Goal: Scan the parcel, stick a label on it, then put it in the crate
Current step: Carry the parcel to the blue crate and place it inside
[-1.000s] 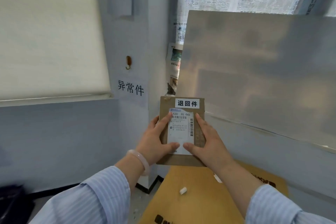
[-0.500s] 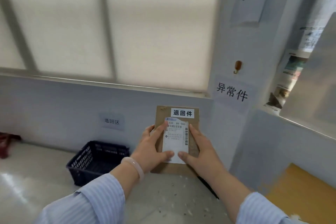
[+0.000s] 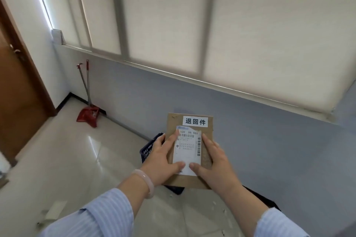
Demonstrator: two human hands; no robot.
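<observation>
Above the floor, the brown parcel (image 3: 189,152) is held upright between the left hand (image 3: 163,159) and right hand (image 3: 213,163), thumbs pressing its white label (image 3: 187,150). Behind it, partly hidden, sits a dark blue crate (image 3: 149,148).

You wear a light blue shirt with fine white pinstripes; left sleeve (image 3: 96,215) and right sleeve (image 3: 277,223) both pushed up the forearm. Pale, translucent pink bangle (image 3: 144,182) circles your left wrist. Hands bare.

crate (image 3: 149,147): mostly hidden behind left hand (image 3: 160,159) and parcel (image 3: 189,152) | shipping label (image 3: 187,150) small print: unreadable
</observation>
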